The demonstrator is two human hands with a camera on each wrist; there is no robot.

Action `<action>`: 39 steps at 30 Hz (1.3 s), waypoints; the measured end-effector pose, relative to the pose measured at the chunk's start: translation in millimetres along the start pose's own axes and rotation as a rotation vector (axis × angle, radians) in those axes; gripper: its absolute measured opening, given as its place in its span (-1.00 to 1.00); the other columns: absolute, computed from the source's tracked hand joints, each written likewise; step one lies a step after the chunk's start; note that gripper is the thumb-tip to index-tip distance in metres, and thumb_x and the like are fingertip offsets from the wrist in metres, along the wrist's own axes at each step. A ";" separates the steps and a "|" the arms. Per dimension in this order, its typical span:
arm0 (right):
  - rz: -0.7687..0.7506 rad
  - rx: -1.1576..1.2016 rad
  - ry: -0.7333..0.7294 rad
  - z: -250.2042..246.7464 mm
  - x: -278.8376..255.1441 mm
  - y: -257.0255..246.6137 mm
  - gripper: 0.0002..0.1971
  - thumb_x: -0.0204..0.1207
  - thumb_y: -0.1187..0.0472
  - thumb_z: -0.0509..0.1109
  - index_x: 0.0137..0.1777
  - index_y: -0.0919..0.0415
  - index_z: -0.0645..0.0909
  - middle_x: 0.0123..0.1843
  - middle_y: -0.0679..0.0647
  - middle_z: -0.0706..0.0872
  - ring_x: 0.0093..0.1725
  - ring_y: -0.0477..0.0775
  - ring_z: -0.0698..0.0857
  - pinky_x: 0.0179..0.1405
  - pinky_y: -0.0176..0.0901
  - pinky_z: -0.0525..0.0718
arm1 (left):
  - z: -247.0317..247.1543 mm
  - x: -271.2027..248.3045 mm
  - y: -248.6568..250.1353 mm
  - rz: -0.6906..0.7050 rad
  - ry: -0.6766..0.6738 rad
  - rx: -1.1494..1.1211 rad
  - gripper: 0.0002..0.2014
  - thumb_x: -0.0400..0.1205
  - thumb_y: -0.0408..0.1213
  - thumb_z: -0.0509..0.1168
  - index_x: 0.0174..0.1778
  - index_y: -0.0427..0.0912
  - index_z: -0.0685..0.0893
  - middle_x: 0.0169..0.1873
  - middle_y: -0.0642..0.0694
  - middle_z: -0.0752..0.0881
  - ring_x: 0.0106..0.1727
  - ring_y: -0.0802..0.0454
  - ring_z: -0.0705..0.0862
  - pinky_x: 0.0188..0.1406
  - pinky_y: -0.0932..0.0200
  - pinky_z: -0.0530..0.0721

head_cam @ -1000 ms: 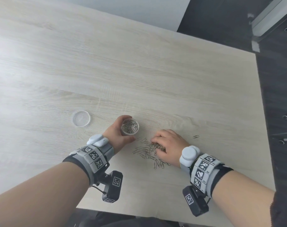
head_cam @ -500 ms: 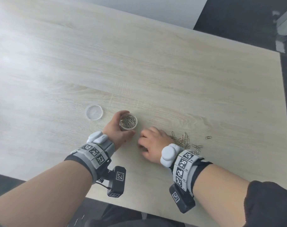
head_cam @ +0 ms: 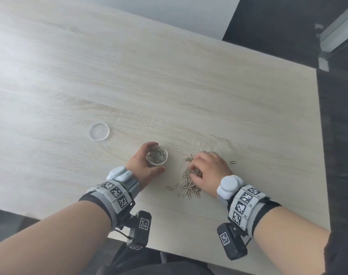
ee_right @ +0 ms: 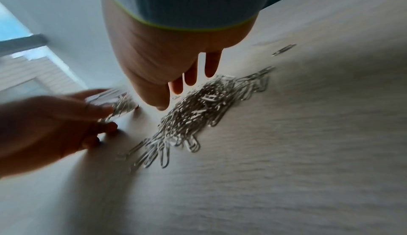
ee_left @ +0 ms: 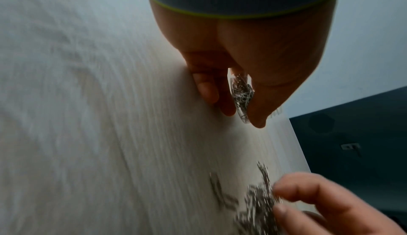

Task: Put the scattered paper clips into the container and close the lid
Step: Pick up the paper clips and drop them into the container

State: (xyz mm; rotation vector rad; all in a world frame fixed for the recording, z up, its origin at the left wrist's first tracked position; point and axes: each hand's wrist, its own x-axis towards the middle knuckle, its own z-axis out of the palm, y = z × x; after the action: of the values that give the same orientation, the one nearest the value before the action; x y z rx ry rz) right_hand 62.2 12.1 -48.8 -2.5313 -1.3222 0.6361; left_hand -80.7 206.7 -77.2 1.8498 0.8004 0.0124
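A small clear round container, part full of paper clips, stands on the pale wooden table. My left hand grips its wall; in the left wrist view the fingers and thumb wrap the container. To its right lies a heap of silver paper clips. My right hand hovers palm down over the heap, fingertips touching the clips, the thumb held apart. No clip shows held between them. The clear lid lies flat to the far left of the container.
One stray paper clip lies just right of my right hand, and a few others beyond the heap. The table's right edge and near edge border a dark floor.
Half a second ago my right hand was left of the heap, close to the container; now it is back on the heap. My left hand has kept its grip on the container.
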 end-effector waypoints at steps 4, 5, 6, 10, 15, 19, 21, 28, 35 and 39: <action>0.215 0.007 -0.044 -7.7 -17.3 10.4 -0.27 0.18 -0.41 0.38 0.38 -0.28 0.39 0.41 -0.15 0.40 0.41 0.06 0.35 0.36 0.09 0.47 | 19.8 -10.7 2.1 0.022 -0.038 0.005 -0.30 0.34 -0.18 0.57 0.35 0.28 0.45 0.19 0.10 0.70 -0.11 0.20 0.75 0.03 0.09 0.73; 0.226 -0.025 -0.092 -8.3 -21.2 11.0 -0.16 0.10 -0.49 0.37 0.44 -0.31 0.32 0.45 -0.14 0.35 0.44 0.08 0.32 0.38 0.11 0.46 | 23.7 -12.6 3.7 0.024 -0.038 0.000 -0.30 0.35 -0.19 0.57 0.35 0.29 0.44 0.19 0.11 0.70 -0.11 0.21 0.75 0.02 0.07 0.74; 0.222 -0.058 -0.136 -7.4 -24.2 10.0 -0.08 0.04 -0.53 0.37 0.47 -0.32 0.26 0.47 -0.12 0.31 0.45 0.10 0.31 0.40 0.13 0.44 | 25.9 -14.0 4.8 0.022 -0.035 -0.003 -0.30 0.35 -0.19 0.57 0.35 0.30 0.44 0.18 0.13 0.69 -0.11 0.21 0.75 0.02 0.06 0.74; 0.158 -0.134 -0.171 1.4 -30.3 2.8 -0.10 0.08 -0.43 0.46 0.47 -0.31 0.26 0.42 -0.06 0.33 0.36 0.13 0.36 0.32 0.11 0.51 | 29.6 -20.6 7.6 0.012 -0.021 0.006 -0.29 0.38 -0.23 0.58 0.40 0.22 0.44 0.13 0.13 0.70 -0.08 0.15 0.75 0.01 0.08 0.73; 0.142 -0.020 -0.108 7.2 -33.9 -0.3 -0.53 0.39 -0.08 0.45 0.30 -0.31 0.46 0.21 -0.06 0.42 0.22 0.09 0.46 0.09 -0.06 0.59 | 32.3 -33.6 11.2 0.013 -0.030 0.024 -0.28 0.39 -0.22 0.58 0.43 0.16 0.44 0.08 0.12 0.71 -0.08 0.18 0.74 0.04 0.10 0.71; 0.151 0.027 -0.114 9.3 -36.5 1.5 -0.70 0.48 0.16 0.35 0.17 -0.18 0.56 0.12 -0.06 0.52 0.12 0.10 0.56 -0.09 -0.07 0.60 | 35.3 -44.9 15.5 0.003 -0.039 0.028 -0.30 0.41 -0.20 0.57 0.44 0.14 0.43 0.02 0.30 0.64 -0.35 0.34 0.69 -0.25 0.37 0.62; 0.175 0.055 -0.131 9.0 -38.0 2.9 -0.75 0.50 0.17 0.33 0.14 -0.10 0.61 0.13 -0.07 0.55 0.08 0.08 0.59 -0.11 -0.13 0.56 | 37.2 -50.0 15.4 0.002 -0.064 0.039 -0.30 0.41 -0.19 0.58 0.43 0.16 0.43 -0.04 0.35 0.65 -0.39 0.35 0.68 -0.31 0.34 0.59; 0.277 0.223 -0.095 1.8 -38.0 7.5 -0.80 0.41 0.26 0.37 -0.10 -0.07 0.72 -0.01 -0.09 0.68 -0.01 0.00 0.66 -0.01 -0.25 0.54 | 31.6 -55.2 18.6 0.031 -0.126 0.089 -0.28 0.41 -0.21 0.56 0.46 0.16 0.42 0.15 0.10 0.67 -0.41 0.41 0.65 -0.42 0.49 0.49; 0.337 0.473 0.099 -19.4 -39.5 -10.8 -0.88 0.42 0.22 0.47 -0.23 -0.06 0.73 -0.28 -0.18 0.73 -0.28 -0.23 0.66 -0.28 -0.34 0.59 | 28.3 -58.1 22.9 0.063 -0.157 0.177 -0.26 0.40 -0.16 0.56 0.47 0.19 0.40 0.33 0.18 0.56 -0.33 0.28 0.64 -0.28 0.40 0.51; 0.241 0.546 0.121 -26.7 -34.0 -35.7 -0.90 0.41 0.21 0.48 -0.22 -0.04 0.74 -0.27 -0.19 0.72 -0.29 -0.26 0.65 -0.23 -0.41 0.59 | 31.7 -59.4 28.3 0.085 -0.203 0.209 -0.24 0.37 -0.16 0.55 0.47 0.20 0.39 0.37 0.14 0.56 -0.18 0.24 0.58 -0.11 0.31 0.54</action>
State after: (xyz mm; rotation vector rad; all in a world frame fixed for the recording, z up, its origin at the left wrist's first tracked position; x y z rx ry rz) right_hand 31.7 4.9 -2.4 -2.2374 -0.6838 0.7526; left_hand -100.5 143.4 -46.5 2.0423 0.5996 -0.2090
